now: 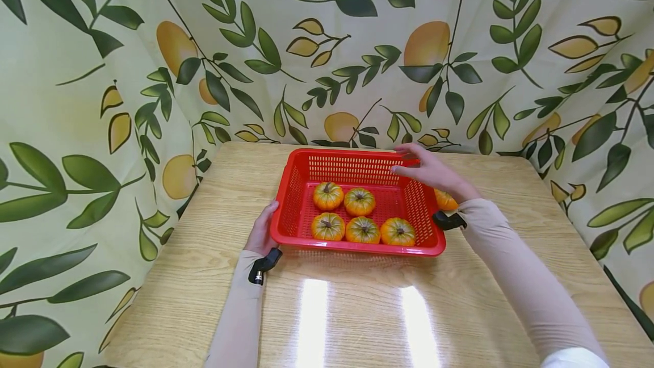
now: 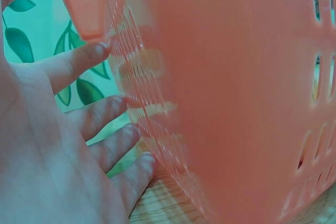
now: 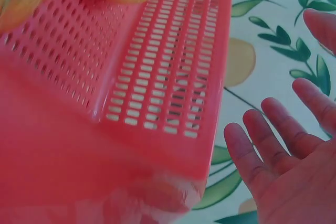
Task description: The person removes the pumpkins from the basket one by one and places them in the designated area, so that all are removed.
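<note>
A red plastic basket (image 1: pixel 349 250) with slotted walls stands on the table, holding several small orange pumpkins (image 1: pixel 360 202). At its left end is my left hand (image 1: pixel 261 230), its fingers fairly straight. In the left wrist view, the fingertips (image 2: pixel 139 132) touch the basket's outer wall below the rim. My right hand (image 1: pixel 426 168) hovers by the far right corner with spread fingers. Nothing lies in that palm (image 3: pixel 294 182), and a gap separates it from the wall in the right wrist view. Partly hidden by the right wrist, another orange pumpkin (image 1: pixel 446 200) lies right of the basket.
The wooden table (image 1: pixel 214 300) extends on all sides of the basket, with two bright reflections in front. A leaf-and-fruit patterned cloth (image 1: pixel 327 44) hangs behind the table and along both sides. Black camera mounts (image 1: pixel 264 263) sit on both wrists.
</note>
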Demonstrator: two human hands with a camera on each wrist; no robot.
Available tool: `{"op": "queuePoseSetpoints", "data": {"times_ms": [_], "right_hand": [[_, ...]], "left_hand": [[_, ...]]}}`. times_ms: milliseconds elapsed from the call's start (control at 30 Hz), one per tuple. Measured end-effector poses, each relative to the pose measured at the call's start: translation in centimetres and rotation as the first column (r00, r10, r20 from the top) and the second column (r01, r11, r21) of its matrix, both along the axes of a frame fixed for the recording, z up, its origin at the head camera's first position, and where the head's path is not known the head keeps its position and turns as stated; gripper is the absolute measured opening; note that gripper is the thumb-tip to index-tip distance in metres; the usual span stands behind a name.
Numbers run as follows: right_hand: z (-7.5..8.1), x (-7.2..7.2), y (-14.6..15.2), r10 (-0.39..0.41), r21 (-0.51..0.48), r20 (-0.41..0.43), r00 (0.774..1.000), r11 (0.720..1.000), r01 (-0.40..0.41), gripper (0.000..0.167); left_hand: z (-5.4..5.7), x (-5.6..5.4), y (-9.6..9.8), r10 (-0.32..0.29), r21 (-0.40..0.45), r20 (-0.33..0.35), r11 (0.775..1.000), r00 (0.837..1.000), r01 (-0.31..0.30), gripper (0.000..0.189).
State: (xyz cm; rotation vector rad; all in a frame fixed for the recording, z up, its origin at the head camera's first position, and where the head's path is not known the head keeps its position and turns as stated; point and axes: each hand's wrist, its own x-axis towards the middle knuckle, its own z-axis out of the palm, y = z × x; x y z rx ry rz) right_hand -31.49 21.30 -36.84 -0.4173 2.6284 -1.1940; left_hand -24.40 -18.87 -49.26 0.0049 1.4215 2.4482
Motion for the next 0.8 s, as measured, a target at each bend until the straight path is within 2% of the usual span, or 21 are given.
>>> {"op": "queuePoseSetpoints", "data": {"times_ms": [300,433,800], "right_hand": [[-0.4,-0.5,-2.1,0.055,-0.013,-0.021,0.998,0.998,-0.055,0.07],[-0.7,-0.6,-2.8,0.072,-0.044,-0.013,0.997,0.996,-0.073,0.07],[-1.7,-0.8,-4.4,0.104,-0.05,-0.009,0.994,0.993,-0.105,0.067]], "left_hand": [[0.2,0.1,0.0,-0.002,0.009,0.009,1.0,1.0,0.002,0.043],[0.2,0.0,0.1,0.005,0.0,0.011,1.0,1.0,-0.005,0.044],[0.2,0.0,0.1,0.007,0.006,0.012,1.0,1.0,-0.008,0.045]]}}
